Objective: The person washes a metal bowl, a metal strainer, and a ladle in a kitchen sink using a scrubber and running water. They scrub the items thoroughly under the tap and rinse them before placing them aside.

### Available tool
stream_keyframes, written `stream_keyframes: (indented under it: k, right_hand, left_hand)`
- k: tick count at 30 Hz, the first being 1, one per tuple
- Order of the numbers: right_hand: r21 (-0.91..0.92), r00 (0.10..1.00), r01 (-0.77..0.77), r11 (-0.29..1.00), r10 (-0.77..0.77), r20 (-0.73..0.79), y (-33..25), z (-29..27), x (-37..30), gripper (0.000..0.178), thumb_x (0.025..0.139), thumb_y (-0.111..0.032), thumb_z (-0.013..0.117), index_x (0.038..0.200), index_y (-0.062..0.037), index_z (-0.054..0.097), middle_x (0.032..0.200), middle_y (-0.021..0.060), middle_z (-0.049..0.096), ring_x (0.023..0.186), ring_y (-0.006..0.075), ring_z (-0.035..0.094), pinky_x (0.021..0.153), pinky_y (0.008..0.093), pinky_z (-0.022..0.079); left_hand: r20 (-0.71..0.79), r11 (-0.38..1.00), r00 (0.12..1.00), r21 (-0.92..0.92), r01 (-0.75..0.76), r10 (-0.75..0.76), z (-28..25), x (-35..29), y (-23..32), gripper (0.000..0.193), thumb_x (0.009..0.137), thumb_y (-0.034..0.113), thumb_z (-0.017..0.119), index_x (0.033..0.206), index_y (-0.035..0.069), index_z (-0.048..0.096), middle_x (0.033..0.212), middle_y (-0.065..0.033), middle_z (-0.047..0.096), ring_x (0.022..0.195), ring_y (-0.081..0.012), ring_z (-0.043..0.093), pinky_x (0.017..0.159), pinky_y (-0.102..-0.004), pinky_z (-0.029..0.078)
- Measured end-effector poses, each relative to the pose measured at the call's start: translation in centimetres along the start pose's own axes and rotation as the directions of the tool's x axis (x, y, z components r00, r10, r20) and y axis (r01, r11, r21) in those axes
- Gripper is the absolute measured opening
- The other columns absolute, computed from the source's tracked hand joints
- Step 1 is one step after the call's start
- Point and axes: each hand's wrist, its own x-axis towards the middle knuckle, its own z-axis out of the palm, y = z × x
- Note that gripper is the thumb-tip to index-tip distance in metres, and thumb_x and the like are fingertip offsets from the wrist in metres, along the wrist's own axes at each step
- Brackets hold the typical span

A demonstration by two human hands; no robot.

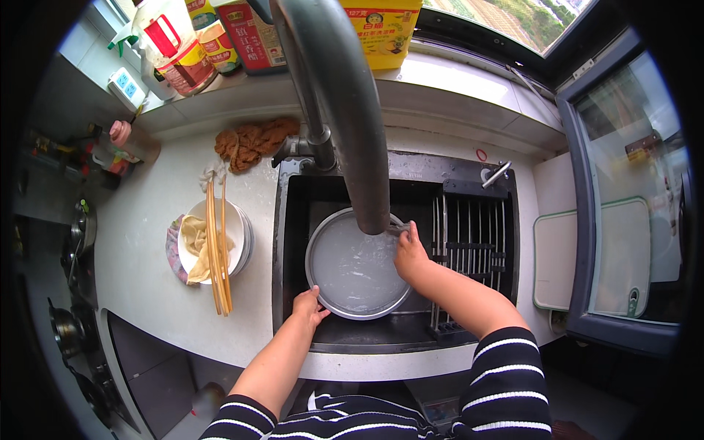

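Note:
A round grey metal pan (356, 271) lies in the black sink (400, 334), its inside wet with whitish streaks. At the near left of its rim, my left hand (311, 305) grips the edge, thumb on top and fingers around the outside. My right hand (412, 255) is closed at the far right of the rim, pinching a small greyish cloth (398, 229) against it. The cloth is mostly hidden by the fingers and the dark faucet (359, 139), whose spout hangs over the pan's far side.
A rack with metal rods (473, 242) fills the sink's right side. On the left counter, chopsticks (213, 249) lie across stacked bowls (238, 238) holding pale, doughy pieces. Behind sit a brown rag (257, 141) and sill containers (253, 37). An open window pane (623, 169) juts in at right.

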Motion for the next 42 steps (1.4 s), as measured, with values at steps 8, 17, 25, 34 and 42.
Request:
stream_keyframes:
  k: [8, 17, 25, 34, 42]
  right_hand:
    - [0.725, 0.985, -0.163, 0.669, 0.073, 0.154, -6.8, 1.6, -5.3, 0.025, 0.082, -0.01, 0.052, 0.102, -0.006, 0.066, 0.119, 0.0163, 0.051, 0.105, 0.035, 0.056, 0.083, 0.0392, 0.05]
    - [0.947, 0.995, 0.011, 0.32, 0.09, -0.042, -15.4, -2.6, -0.1, 0.029, 0.078, -0.016, 0.059, 0.106, -0.01, 0.063, 0.096, 0.0214, 0.063, 0.091, 0.0361, 0.061, 0.079, 0.0433, 0.049]
    - [0.692, 0.992, -0.084, -0.717, -0.127, -0.011, -16.9, -0.8, 11.0, 0.044, 0.079, -0.002, 0.052, 0.122, -0.0103, 0.055, 0.102, 0.002, 0.063, 0.085, 0.0167, 0.059, 0.075, 0.0339, 0.047]
    - [-0.24, 0.932, 0.281, -0.929, 0.205, 0.298, -7.0, -2.2, 15.4, 0.022, 0.083, -0.007, 0.054, 0.105, -0.0097, 0.052, 0.104, 0.0049, 0.054, 0.102, 0.0214, 0.048, 0.09, 0.0416, 0.039]
    - [-0.27, 0.977, 0.179, -0.946, 0.14, 0.158, -8.9, -4.7, 14.2, 0.031, 0.087, -0.042, 0.055, 0.099, -0.0142, 0.055, 0.102, 0.0025, 0.054, 0.099, 0.0197, 0.047, 0.099, 0.0393, 0.027]
  left_hand:
    - [0.024, 1.0, 1.0, 0.017, -0.021, 0.021, 0.7, -1.2, 0.2, 0.034, 0.095, 0.025, 0.048, 0.124, 0.006, 0.043, 0.117, -0.0109, 0.053, 0.101, -0.029, 0.054, 0.086, -0.0546, 0.043]
    - [-0.015, 0.997, 0.999, 0.054, -0.048, 0.049, 0.9, -0.7, -0.1, 0.028, 0.095, 0.027, 0.048, 0.117, 0.009, 0.045, 0.114, -0.0105, 0.055, 0.1, -0.0299, 0.056, 0.077, -0.056, 0.045]
    - [0.009, 0.994, 0.997, 0.075, -0.074, 0.073, 1.7, -2.8, 0.4, 0.024, 0.096, 0.026, 0.046, 0.113, 0.01, 0.045, 0.11, -0.0087, 0.055, 0.097, -0.0289, 0.054, 0.086, -0.0587, 0.043]
    - [-0.009, 0.991, 0.998, 0.115, -0.068, 0.069, 1.6, -2.8, 0.6, 0.028, 0.096, 0.024, 0.047, 0.118, 0.008, 0.042, 0.114, -0.012, 0.053, 0.102, -0.0309, 0.052, 0.087, -0.0593, 0.043]
    - [-0.001, 0.99, 0.995, 0.102, -0.096, 0.097, 1.6, -3.5, 0.7, 0.025, 0.094, 0.023, 0.051, 0.113, 0.007, 0.045, 0.107, -0.0103, 0.054, 0.097, -0.029, 0.054, 0.082, -0.0559, 0.046]
